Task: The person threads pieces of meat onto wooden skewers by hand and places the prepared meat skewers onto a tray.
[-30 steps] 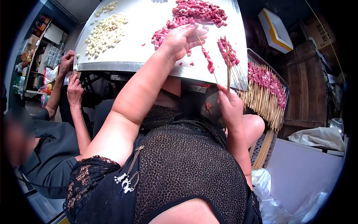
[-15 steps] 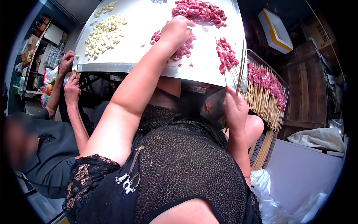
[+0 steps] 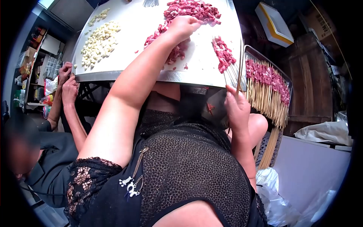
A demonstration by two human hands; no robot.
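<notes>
My left hand (image 3: 184, 27) is over the white tabletop between two heaps of raw meat pieces, its fingertips pinched together near the edge of the far meat heap (image 3: 193, 10). What they pinch, if anything, is too small to make out. Under my left wrist lies the nearer meat heap (image 3: 177, 55), partly hidden by my forearm. My right hand (image 3: 237, 104), at the table's near right corner, is closed around thin bamboo skewers (image 3: 241, 64) that point up past the edge. Beside them, several meat skewers (image 3: 224, 55) lie on the tabletop.
Peeled garlic cloves (image 3: 100, 43) are spread on the left of the table (image 3: 128, 60). A tray (image 3: 290, 87) of many meat skewers stands to the right, above bare bamboo sticks (image 3: 270, 149). Another person's hands (image 3: 68, 85) are at the left table corner. A white-and-yellow box (image 3: 274, 24) stands behind.
My left hand has shifted slightly rightward relative to the nearer meat heap, uncovering more of its left side. My right hand keeps its grip on the skewers. The whole view has shifted a little.
</notes>
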